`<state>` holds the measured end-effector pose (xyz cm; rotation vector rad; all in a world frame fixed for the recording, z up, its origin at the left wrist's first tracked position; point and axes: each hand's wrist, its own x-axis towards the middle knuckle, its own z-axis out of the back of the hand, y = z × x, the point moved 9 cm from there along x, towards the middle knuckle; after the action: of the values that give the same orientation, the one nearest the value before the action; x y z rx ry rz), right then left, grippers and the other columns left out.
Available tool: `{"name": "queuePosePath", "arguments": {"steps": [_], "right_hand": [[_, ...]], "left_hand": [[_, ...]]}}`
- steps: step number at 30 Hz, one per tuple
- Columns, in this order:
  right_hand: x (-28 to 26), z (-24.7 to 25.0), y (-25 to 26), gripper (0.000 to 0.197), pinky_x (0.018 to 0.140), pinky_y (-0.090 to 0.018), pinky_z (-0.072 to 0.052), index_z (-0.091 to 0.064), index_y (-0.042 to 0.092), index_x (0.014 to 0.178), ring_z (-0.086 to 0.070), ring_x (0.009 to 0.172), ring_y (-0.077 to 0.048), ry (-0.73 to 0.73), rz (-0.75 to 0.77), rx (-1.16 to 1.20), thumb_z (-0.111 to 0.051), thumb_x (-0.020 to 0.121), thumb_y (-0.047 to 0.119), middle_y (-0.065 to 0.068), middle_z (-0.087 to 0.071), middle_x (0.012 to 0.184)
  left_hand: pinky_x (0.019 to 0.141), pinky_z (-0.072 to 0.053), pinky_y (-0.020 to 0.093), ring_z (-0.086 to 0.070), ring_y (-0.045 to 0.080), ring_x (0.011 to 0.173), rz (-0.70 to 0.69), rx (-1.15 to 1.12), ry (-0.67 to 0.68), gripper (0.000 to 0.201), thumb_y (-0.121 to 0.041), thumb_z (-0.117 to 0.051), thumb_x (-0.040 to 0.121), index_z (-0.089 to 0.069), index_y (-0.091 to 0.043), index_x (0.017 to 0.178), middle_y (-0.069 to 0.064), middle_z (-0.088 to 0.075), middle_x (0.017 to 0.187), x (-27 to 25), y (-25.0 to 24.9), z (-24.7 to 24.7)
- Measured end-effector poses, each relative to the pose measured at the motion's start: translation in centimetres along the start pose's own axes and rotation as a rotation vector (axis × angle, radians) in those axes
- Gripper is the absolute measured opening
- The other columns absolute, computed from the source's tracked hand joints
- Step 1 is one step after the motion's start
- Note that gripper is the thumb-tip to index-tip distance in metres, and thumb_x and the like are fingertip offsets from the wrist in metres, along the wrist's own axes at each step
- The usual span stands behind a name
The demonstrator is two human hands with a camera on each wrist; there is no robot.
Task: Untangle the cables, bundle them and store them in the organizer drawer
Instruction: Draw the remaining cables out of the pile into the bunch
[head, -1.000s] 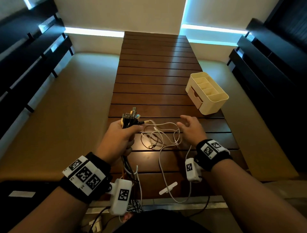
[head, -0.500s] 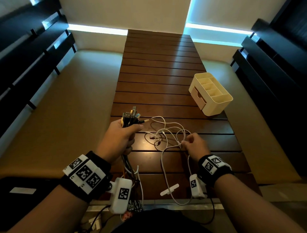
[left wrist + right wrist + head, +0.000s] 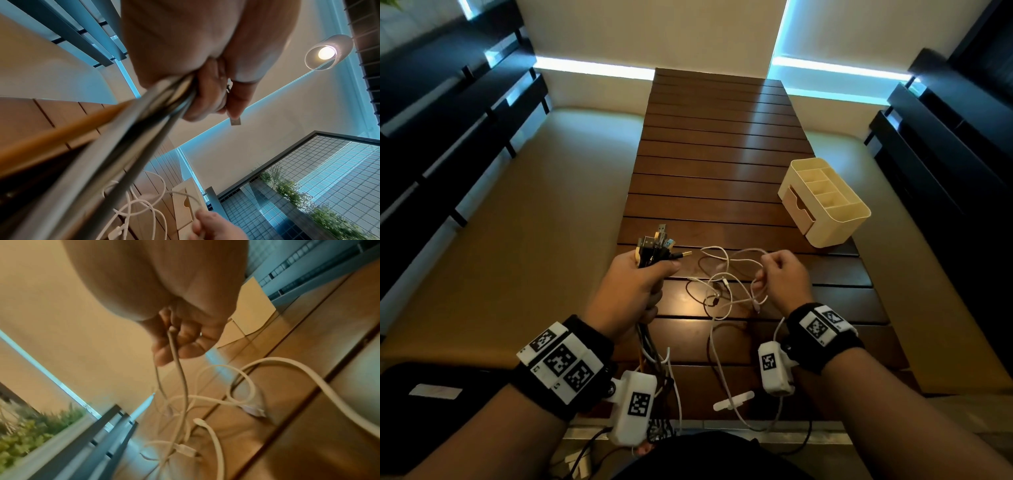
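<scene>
My left hand [image 3: 633,284] grips a bunch of dark cables [image 3: 654,248] upright, their USB plugs sticking out above the fist and the cords hanging down past my wrist [image 3: 127,146]. My right hand [image 3: 782,277] pinches a thin white cable [image 3: 760,291] and holds it lifted above the table [image 3: 176,356]. A loose tangle of white cables [image 3: 719,284] lies on the slatted wooden table [image 3: 715,144] between the two hands. The cream organizer [image 3: 825,202] with its drawer front [image 3: 796,202] stands at the right, beyond my right hand.
A white cable tie [image 3: 734,401] lies near the table's front edge. Padded benches flank the table on both sides [image 3: 517,222]. Dark slatted backrests [image 3: 431,120] line the far left and right.
My right hand reached into the white tangle, closed on a white cable and lifted it up. The left hand has stayed put with its bunch.
</scene>
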<state>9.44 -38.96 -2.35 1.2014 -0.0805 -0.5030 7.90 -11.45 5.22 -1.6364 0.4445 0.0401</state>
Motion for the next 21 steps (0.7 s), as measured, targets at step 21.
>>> {"name": "queuePosePath", "arguments": {"steps": [21], "right_hand": [[-6.8, -3.9, 5.8, 0.024, 0.048, -0.026, -0.031, -0.056, 0.012, 0.092, -0.037, 0.041, -0.012, 0.49, -0.069, 0.78, -0.036, 0.105, 0.019, -0.003, -0.044, 0.058]], "left_hand": [[0.04, -0.023, 0.021, -0.021, 0.011, 0.043, -0.111, -0.1, -0.008, 0.03, -0.034, -0.06, 0.092, -0.052, -0.005, 0.096, -0.002, -0.027, 0.058, -0.2, -0.9, -1.8]]}}
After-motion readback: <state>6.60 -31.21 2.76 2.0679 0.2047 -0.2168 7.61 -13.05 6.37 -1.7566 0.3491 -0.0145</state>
